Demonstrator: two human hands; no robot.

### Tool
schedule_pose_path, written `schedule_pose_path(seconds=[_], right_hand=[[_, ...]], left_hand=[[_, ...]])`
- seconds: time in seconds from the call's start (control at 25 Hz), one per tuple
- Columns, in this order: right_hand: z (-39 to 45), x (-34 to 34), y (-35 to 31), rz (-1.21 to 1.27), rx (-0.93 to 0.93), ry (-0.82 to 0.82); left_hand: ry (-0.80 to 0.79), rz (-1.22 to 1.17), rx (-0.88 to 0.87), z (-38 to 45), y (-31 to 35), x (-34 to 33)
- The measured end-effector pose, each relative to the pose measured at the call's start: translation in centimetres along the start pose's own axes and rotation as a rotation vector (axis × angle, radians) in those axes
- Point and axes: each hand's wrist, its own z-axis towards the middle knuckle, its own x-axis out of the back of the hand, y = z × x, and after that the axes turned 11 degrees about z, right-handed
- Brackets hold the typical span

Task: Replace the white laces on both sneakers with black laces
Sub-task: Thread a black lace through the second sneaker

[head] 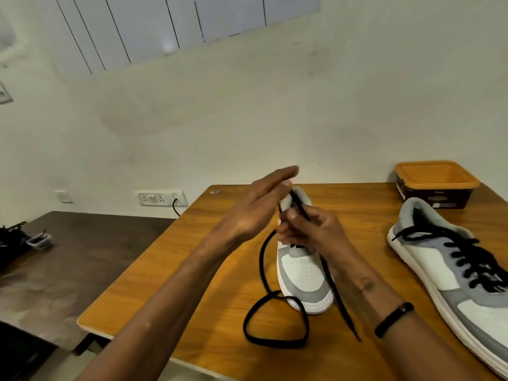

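Observation:
A grey and white sneaker (303, 273) stands in the middle of the wooden table (192, 284), toe toward me. A black lace (264, 306) runs from its eyelets and loops over the table in front of the toe. My right hand (310, 229) is over the sneaker's tongue and pinches one strand of that lace. My left hand (258, 207) hovers beside it with straight fingers, its fingertips touching the lace near the sneaker's collar. A second sneaker (450, 273), laced in black, lies at the right.
An orange tub (437, 182) stands at the table's back right corner near the wall. A lower dark table (68, 259) at the left carries a small clear container (39, 240) and dark items. Wall sockets (160, 198) sit behind the table.

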Motion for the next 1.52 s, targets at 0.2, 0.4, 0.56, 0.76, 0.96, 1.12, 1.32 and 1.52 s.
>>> schedule_pose_path(seconds=[0.2,0.4,0.56,0.76,0.96,1.12,1.32,1.52], right_hand=[[1.3,6.0,-2.2,0.332,-0.052,0.147],[1.8,7.7,-1.7,0.368,0.006,0.231],[1.4,6.7,-1.1,0.309,-0.097,0.166],[1.3,6.5,-1.1,0.327,-0.137,0.113],[1.4,7.0,-0.8,0.316,-0.114,0.125],[1.4,7.2,-0.4,0.249,-0.095,0.187],[1.1,6.1,0.1,0.15,-0.077,0.106],[1.3,6.1,0.2,0.03,-0.024,0.162]], left_hand=[[0.214,0.075,0.241,-0.3,-7.7,1.0],[0.307,0.149,0.328,-2.7,-8.9,-0.7],[0.337,0.348,0.016,-1.1,-5.5,-3.4],[0.054,0.29,-0.213,1.9,-3.8,-7.6],[0.289,0.318,-0.093,1.9,-6.3,-5.8],[0.344,0.456,-0.067,0.9,-8.3,-3.8],[0.279,0.558,-0.181,0.7,-7.4,-6.4],[0.353,0.494,-0.234,1.8,-7.8,-7.6]])
